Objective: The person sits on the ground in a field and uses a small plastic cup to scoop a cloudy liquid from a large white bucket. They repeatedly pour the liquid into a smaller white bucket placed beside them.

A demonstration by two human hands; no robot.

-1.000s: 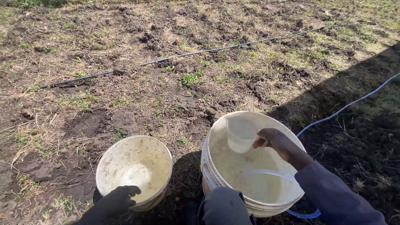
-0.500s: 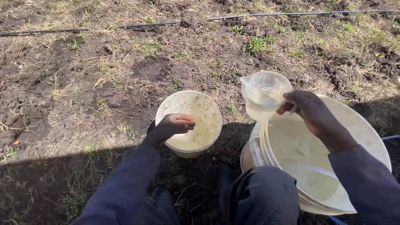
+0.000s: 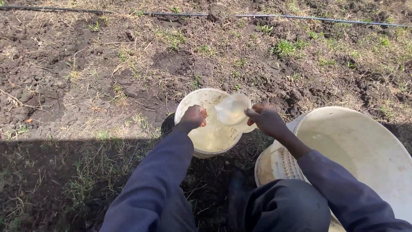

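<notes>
My right hand point(image 3: 267, 119) grips a clear plastic jug point(image 3: 232, 111) and holds it tilted over a small white bucket point(image 3: 207, 98) that stands on the soil. Cloudy water sits in the bottom of that bucket. My left hand point(image 3: 193, 117) is closed on the small bucket's near rim. A large white bucket point(image 3: 369, 141) with cloudy water stands to the right, by my right forearm. Both arms wear dark blue sleeves.
Dug brown soil with patches of grass and dry stalks lies all around. A thin black hose point(image 3: 300, 18) runs across the top of the view. My knee point(image 3: 283, 206) and my shadow cover the lower part.
My right hand has carried the jug from above the large bucket leftward to over the small bucket and tipped it. My left hand stays on the small bucket's rim.
</notes>
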